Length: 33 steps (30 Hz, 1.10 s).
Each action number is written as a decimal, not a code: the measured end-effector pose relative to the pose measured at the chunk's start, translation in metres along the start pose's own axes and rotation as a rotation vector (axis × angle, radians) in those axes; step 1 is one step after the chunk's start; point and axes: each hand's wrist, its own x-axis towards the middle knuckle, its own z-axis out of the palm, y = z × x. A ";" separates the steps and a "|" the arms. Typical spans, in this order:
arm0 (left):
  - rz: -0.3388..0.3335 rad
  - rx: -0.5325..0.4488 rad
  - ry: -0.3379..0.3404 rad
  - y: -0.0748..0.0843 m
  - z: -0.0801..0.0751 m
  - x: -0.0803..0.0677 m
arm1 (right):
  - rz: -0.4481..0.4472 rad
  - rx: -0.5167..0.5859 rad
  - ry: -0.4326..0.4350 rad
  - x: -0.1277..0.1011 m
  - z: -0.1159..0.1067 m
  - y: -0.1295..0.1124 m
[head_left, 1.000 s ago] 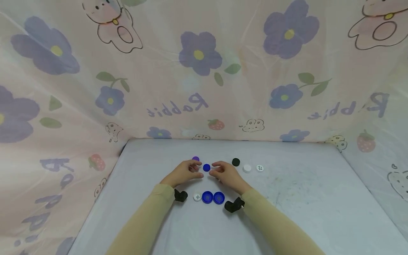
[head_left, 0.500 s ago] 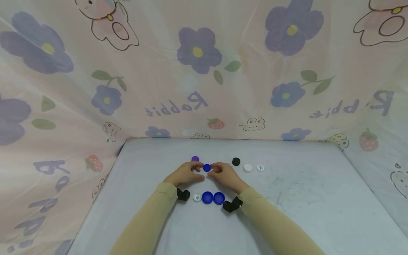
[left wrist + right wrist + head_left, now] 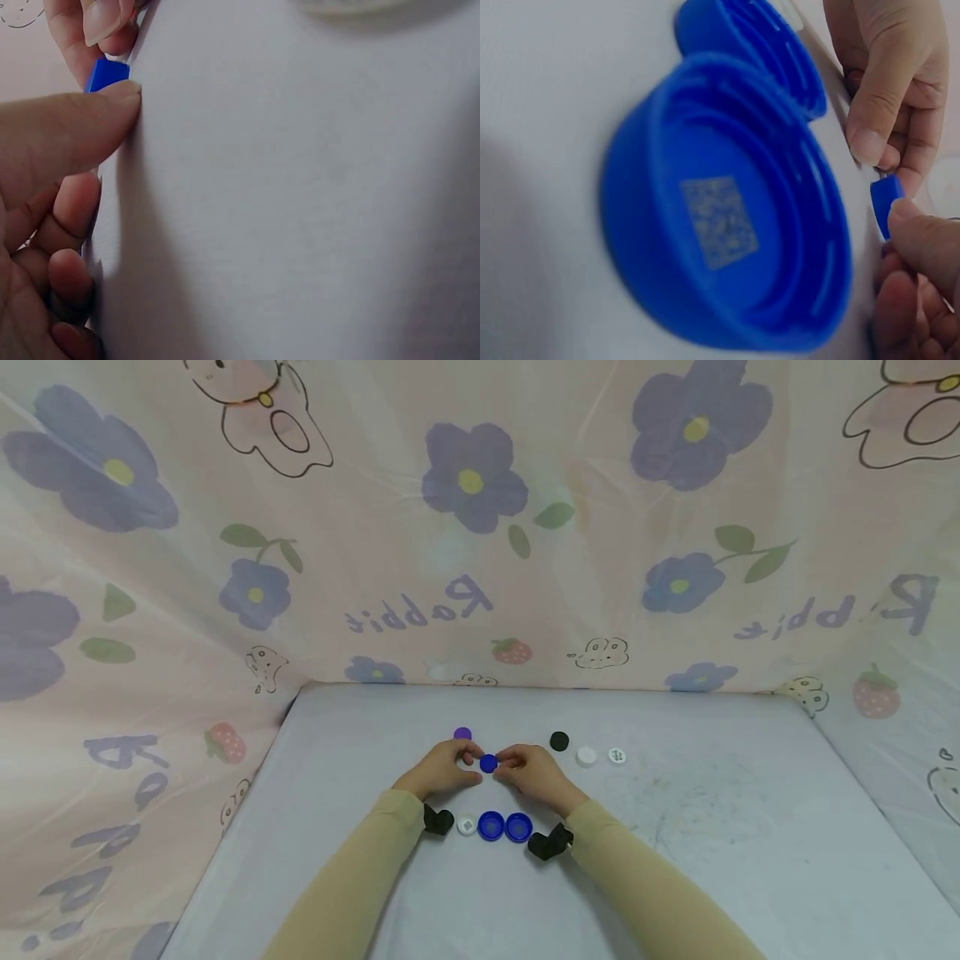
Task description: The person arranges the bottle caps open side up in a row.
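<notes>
- Nearest you, between your wrists, three caps lie in a row on the table (image 3: 697, 827): a small white cap (image 3: 467, 825), then two large blue caps (image 3: 491, 826) and (image 3: 518, 827), all with the hollow side up. The two blue ones touch each other.
- From the right wrist view, the closer large blue cap shows a printed square code on its inner floor and nothing else inside; the one behind it also looks empty as far as its rim lets you see.
- Just beyond that row, your left hand (image 3: 441, 768) and right hand (image 3: 534, 772) meet over a small blue cap (image 3: 488, 763). Each hand pinches it from its own side, thumb and fingertips pressed to its edge.
- I judge the small blue cap sits at or just above the table surface; the pictures do not settle whether it is lifted.
- By my reading, the near row is the sorted part, and this cap is the one in hand.
- Farther back, a purple cap (image 3: 462, 734) sits just behind your left hand, and to the right a black cap (image 3: 558, 742), a white cap (image 3: 586, 757) and a white patterned cap (image 3: 617, 755) lie untouched in a loose line.
</notes>
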 end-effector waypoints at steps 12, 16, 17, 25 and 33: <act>0.011 0.017 0.022 -0.003 0.002 0.004 | -0.003 -0.029 0.010 -0.001 0.001 -0.005; -0.001 0.029 0.028 -0.002 0.003 0.004 | -0.012 -0.045 0.013 -0.001 0.001 -0.006; -0.007 0.030 0.028 -0.001 0.003 0.003 | -0.011 -0.045 0.011 -0.001 0.001 -0.005; -0.031 -0.017 0.008 0.001 0.000 0.000 | -0.028 -0.020 -0.013 0.003 -0.001 0.003; -0.026 -0.018 0.001 0.000 0.000 -0.001 | -0.033 -0.010 -0.002 0.004 0.000 0.004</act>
